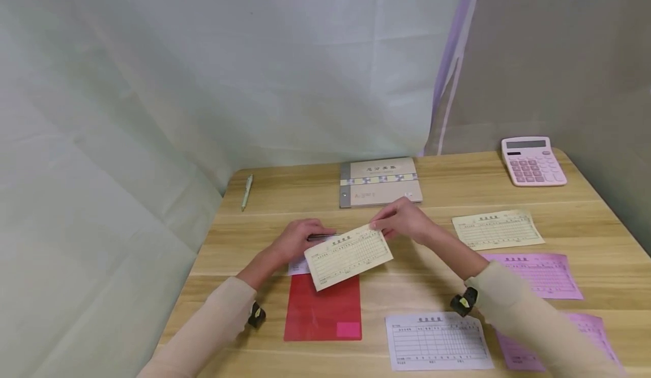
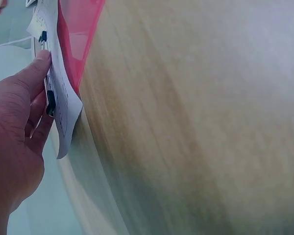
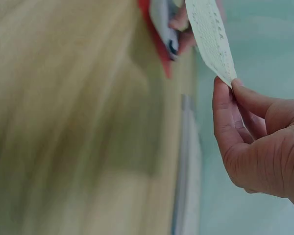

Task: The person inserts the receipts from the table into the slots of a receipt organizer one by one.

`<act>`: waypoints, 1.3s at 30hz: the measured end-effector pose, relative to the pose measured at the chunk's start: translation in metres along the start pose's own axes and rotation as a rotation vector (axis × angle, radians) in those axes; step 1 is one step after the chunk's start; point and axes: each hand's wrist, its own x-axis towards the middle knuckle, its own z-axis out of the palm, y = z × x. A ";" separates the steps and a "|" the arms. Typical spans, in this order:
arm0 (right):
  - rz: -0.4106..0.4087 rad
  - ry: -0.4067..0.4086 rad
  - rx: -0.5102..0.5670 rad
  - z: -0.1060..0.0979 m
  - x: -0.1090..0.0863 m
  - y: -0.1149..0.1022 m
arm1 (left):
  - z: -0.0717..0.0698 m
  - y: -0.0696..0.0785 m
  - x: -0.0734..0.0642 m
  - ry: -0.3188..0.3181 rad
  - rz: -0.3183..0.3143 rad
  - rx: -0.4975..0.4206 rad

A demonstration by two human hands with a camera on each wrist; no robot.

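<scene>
My right hand (image 1: pixel 407 220) pinches a pale yellow printed form slip (image 1: pixel 351 256) by its upper right corner, between thumb and fingertips. The slip hangs tilted over a red clipboard (image 1: pixel 315 313), overlapping its upper part in the head view. At the board's top edge, my left hand (image 1: pixel 296 238) grips the metal clip (image 2: pixel 47 78), thumb on one side and fingers curled on the other. Under the clip lies a white printed slip (image 2: pixel 63 93), its near corner sticking out past the board. The yellow slip covers much of it from above.
Right of the board lie a white slip (image 1: pixel 437 341), two pink slips (image 1: pixel 539 276) and another yellow slip (image 1: pixel 498 230). A banded notebook (image 1: pixel 381 194) lies at the back, a pink calculator (image 1: pixel 534 163) at the back right, a pen (image 1: pixel 247 192) at the back left.
</scene>
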 end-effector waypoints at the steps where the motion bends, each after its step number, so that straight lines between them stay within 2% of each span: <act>1: 0.016 -0.004 0.012 0.006 0.003 0.002 | 0.000 0.000 0.000 -0.004 0.005 -0.005; 7: 0.091 0.002 0.052 0.037 0.020 0.012 | -0.004 0.000 0.005 -0.023 0.061 -0.005; 13: 0.100 0.034 0.042 0.059 0.028 0.013 | -0.009 0.002 0.010 -0.061 0.048 -0.001; 21: 0.073 0.076 -0.025 0.071 0.031 0.020 | -0.011 0.004 0.013 -0.080 0.082 0.033; 26: 0.048 0.088 -0.094 0.074 0.030 0.024 | -0.009 0.008 0.011 -0.087 0.106 0.133; 33: 0.023 0.075 -0.142 0.077 0.029 0.020 | -0.005 0.016 0.003 -0.018 0.194 0.328; 39: 0.006 0.080 -0.190 0.077 0.031 0.020 | -0.004 0.018 0.001 0.043 0.245 0.360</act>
